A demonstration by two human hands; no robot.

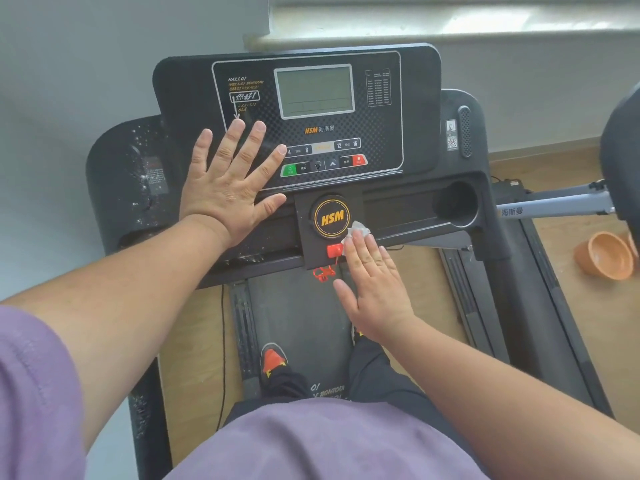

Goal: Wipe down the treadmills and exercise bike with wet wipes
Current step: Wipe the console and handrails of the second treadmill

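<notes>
On the treadmill console (381, 109), I'm spreading my left hand (225, 181) flat and open, probably bracing myself, while my right hand (372, 282), fingers straight, is pressing the crumpled wet wipe (356, 230) beside the round HSM badge (331, 216) to scrub there.

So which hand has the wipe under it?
The right hand, pressing the white wipe beside the HSM knob. The left hand lies bare on the console.

Right hand (372, 282) hides most of the wet wipe (356, 230).
</notes>
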